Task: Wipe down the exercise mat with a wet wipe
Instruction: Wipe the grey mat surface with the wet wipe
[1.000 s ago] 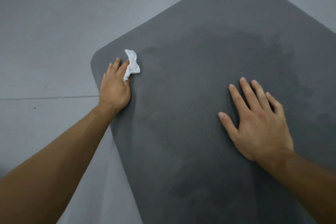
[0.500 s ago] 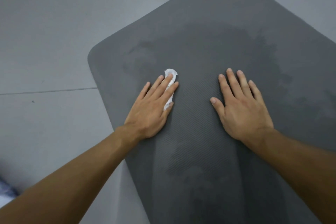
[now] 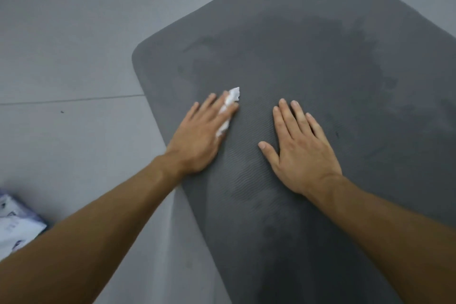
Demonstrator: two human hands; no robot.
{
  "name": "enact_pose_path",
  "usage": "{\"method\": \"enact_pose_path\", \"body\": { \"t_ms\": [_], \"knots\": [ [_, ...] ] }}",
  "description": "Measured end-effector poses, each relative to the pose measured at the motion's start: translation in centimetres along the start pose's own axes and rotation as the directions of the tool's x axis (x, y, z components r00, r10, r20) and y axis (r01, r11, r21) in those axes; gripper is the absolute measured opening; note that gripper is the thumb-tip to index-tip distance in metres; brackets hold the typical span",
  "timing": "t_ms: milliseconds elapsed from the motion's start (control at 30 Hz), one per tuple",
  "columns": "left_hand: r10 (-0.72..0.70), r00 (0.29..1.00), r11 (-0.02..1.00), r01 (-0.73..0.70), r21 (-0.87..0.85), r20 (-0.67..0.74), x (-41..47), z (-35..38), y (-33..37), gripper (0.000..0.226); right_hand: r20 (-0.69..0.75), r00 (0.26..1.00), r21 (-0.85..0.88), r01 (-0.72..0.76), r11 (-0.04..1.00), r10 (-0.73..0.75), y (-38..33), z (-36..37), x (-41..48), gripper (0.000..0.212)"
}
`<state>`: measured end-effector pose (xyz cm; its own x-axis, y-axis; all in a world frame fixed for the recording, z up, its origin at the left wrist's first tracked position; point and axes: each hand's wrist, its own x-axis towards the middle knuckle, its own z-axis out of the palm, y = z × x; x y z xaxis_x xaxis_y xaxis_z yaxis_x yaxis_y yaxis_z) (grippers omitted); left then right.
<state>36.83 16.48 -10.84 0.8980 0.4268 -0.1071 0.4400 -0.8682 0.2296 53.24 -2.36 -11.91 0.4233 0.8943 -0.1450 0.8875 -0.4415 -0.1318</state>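
Exercise mat [image 3: 320, 61], dark grey: flat on floor [image 3: 61, 32], spanning 12 to 6 o'clock. Wet wipe [image 3: 233, 96], crumpled: pressed onto mat under left hand [image 3: 199, 136], fingers straight. Right hand [image 3: 301, 153]: flat on mat, fingers spread, holding nothing, at 3 o'clock of left. Packet [image 3: 14, 219]: 8 o'clock.

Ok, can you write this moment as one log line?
phase: wiping | left hand: presses wet wipe onto exercise mat | right hand: flat on exercise mat | white packet: on floor, lower left
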Motion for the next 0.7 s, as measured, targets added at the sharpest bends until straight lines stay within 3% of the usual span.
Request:
{"method": "enact_pose_path", "body": {
  "t_ms": [67,267,400,467,700],
  "knots": [
    [0.084,0.996,0.995,-0.085,0.058,0.029,-1.6,0.9,2.1,0.056,0.003,1.0,-0.003,0.005,1.0,-0.005,0.0,0.1,0.0,0.08],
    [0.124,0.992,0.986,-0.126,0.11,0.026,-2.8,1.2,2.8,0.056,0.016,0.999,-0.001,0.041,0.999,-0.041,-0.4,-0.1,-1.7,0.077],
    [-0.247,0.967,0.968,0.243,-0.068,-0.056,-3.3,0.9,1.2,0.056,0.037,0.996,0.024,0.075,0.997,-0.076,-0.4,0.1,-4.0,0.075],
    [-0.308,0.949,0.949,0.302,-0.086,-0.062,-3.8,1.0,1.4,0.057,0.044,0.996,0.029,0.082,0.996,-0.083,-0.3,0.3,-4.8,0.073],
    [0.002,1.0,0.999,-0.004,0.046,0.027,-8.1,2.5,5.8,0.058,0.046,0.993,0.031,0.103,0.994,-0.104,0.0,0.7,-7.9,0.072]
  ]
}}
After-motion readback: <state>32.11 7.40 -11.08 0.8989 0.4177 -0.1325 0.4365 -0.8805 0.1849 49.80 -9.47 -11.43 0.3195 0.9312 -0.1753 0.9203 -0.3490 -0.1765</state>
